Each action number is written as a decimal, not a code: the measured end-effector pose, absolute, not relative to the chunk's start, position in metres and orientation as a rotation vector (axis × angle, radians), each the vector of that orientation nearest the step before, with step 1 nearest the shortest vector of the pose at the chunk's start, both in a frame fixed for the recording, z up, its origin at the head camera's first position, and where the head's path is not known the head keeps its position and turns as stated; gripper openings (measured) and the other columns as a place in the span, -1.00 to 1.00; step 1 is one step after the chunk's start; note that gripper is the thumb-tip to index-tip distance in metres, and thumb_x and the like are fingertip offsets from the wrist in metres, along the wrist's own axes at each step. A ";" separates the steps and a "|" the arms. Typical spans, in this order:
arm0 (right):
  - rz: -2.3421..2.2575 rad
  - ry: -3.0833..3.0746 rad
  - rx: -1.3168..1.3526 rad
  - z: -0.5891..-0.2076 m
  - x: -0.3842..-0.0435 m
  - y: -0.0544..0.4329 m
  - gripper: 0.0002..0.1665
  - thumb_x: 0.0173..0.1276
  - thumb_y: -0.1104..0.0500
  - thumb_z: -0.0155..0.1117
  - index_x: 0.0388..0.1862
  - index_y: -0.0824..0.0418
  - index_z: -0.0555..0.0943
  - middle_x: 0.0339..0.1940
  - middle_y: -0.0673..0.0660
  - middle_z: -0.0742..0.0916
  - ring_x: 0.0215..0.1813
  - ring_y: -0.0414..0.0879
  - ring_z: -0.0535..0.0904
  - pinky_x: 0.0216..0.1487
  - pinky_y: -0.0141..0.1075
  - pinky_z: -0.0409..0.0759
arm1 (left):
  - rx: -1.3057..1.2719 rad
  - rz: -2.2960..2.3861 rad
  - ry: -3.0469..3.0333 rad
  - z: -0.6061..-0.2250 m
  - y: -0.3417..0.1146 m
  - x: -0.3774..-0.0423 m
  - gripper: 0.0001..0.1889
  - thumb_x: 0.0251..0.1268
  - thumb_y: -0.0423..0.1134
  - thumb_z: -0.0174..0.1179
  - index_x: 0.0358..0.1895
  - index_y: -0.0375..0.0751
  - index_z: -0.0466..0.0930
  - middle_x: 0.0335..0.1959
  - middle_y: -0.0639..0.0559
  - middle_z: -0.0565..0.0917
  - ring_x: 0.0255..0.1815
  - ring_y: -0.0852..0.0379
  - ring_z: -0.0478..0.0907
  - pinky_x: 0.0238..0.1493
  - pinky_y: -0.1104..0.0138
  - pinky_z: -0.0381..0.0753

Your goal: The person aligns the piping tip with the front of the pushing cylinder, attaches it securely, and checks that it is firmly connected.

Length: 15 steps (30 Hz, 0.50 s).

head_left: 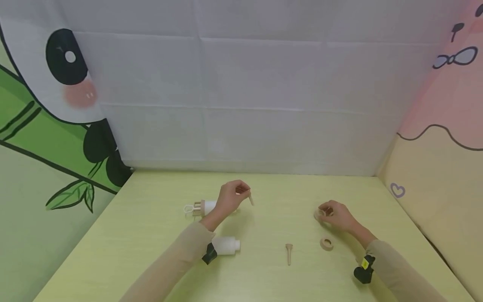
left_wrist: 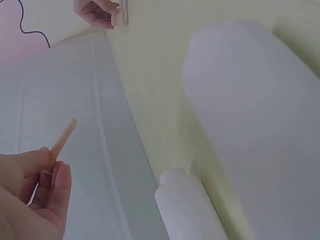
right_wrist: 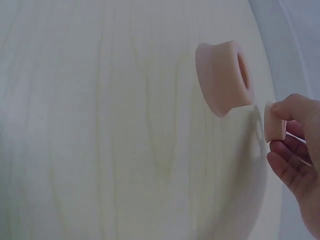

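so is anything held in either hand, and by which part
The left hand pinches a peg by one end; the right hand grips a ring by its rim.

A slim beige peg (head_left: 251,200) hangs tilted above the tabletop (head_left: 264,285), its upper end pinched in the left hand's grip (head_left: 229,198) and hidden by fingers. A short, hollow beige ring (right_wrist: 273,125) is pinched in the right hand's grip (head_left: 338,216); whether it touches the tabletop is unclear.
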State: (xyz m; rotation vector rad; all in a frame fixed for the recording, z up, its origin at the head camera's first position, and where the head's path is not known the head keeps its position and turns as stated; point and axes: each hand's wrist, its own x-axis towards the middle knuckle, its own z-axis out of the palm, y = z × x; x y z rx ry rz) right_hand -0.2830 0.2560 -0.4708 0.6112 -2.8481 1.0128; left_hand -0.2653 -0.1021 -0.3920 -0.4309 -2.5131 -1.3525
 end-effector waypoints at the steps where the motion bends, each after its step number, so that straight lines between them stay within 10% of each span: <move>1: 1.018 -2.838 0.615 -0.470 -0.283 0.256 -0.68 0.15 0.28 0.29 -0.13 0.43 0.57 -0.28 0.18 0.63 -0.27 -0.02 0.54 -0.33 -0.30 0.52 | -0.434 -1.357 -2.510 -0.392 -0.102 -0.265 -0.95 0.08 -0.38 0.26 -0.37 -0.27 0.62 -0.43 -0.02 0.66 -0.38 0.09 0.60 -0.32 0.29 0.57; 15: 1.091 -2.672 0.814 -0.455 -0.281 0.229 -0.75 0.16 0.27 0.29 -0.17 0.35 0.60 -0.32 0.10 0.62 -0.31 -0.10 0.55 -0.34 -0.38 0.58 | -0.398 -1.466 -2.483 -0.392 -0.096 -0.259 -0.95 0.07 -0.40 0.26 -0.38 -0.27 0.63 -0.43 -0.05 0.66 -0.36 0.06 0.61 -0.34 0.32 0.58</move>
